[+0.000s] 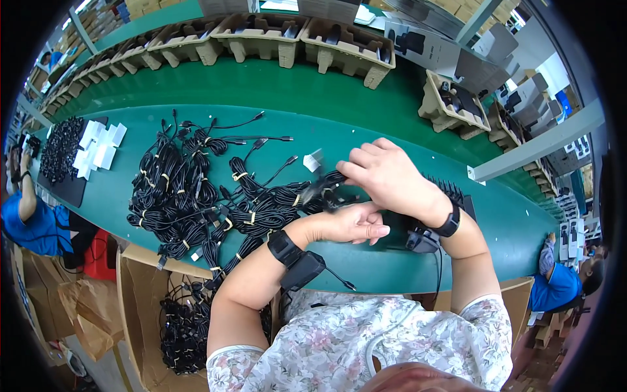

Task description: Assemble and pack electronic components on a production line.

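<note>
Both my hands are close together over the middle of the green table. My right hand (385,173) is above, its curled fingers closed on a coiled black cable (326,189) that is smeared by motion. Just below it, my left hand (349,223) has its thumb pointing right and its fingers curled in; what they hold, if anything, is hidden. A large pile of black cables (173,186), coiled and bound with pale ties, lies to the left and reaches up to my left wrist. Beyond the hands is a small white piece (313,161).
Under my right wrist stands a black spiky rack (447,189). An open carton (140,307) with more cables is below the table edge. Moulded pulp trays (346,51) line the far side. People in blue sit at left (32,222) and right (560,287). A metal post (535,140) rises at right.
</note>
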### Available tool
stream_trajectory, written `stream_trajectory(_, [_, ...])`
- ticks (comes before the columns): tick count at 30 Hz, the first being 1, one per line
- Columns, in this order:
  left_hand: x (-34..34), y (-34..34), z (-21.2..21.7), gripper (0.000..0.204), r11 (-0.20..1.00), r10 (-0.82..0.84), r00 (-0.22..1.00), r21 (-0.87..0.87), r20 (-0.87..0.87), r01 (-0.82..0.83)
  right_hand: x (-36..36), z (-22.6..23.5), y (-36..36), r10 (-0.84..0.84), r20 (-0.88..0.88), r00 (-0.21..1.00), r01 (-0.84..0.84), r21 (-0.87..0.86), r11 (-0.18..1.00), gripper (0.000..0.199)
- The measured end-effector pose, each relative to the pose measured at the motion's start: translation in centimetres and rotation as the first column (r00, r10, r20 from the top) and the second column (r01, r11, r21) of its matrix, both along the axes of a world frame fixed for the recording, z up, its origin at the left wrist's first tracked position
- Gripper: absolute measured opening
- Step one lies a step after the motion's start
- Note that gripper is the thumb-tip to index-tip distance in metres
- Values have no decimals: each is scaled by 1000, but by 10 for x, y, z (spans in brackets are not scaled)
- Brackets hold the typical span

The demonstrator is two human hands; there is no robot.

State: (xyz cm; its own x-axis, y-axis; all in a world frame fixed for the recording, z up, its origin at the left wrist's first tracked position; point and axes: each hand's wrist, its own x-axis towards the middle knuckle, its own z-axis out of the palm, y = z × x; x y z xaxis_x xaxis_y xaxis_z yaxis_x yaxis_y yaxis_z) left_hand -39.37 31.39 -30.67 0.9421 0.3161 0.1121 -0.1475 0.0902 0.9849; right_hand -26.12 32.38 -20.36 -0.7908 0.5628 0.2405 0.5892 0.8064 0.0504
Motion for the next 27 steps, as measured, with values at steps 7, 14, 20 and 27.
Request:
stream_trajectory(7, [3, -1, 6, 61, 995, 85, 992, -64, 89, -79, 8, 6, 5, 11, -357, 934, 86, 255, 963, 22])
stream_trajectory(14, [-2, 1, 12, 51, 835, 532, 811, -307, 244, -456, 23, 14, -6, -505, -798, 328, -554, -596, 581, 22])
stream_trajectory(20, [-4, 10, 4, 31, 791, 564, 782, -446, 265, -419, 25, 6, -6, -504, -698, 509, -147, -648, 747, 25])
stream_trajectory(27, [2, 4, 10, 22, 724, 682, 686, -365, 254, -586, 28, -29, -19, -336, -607, 720, -197, -644, 739, 27])
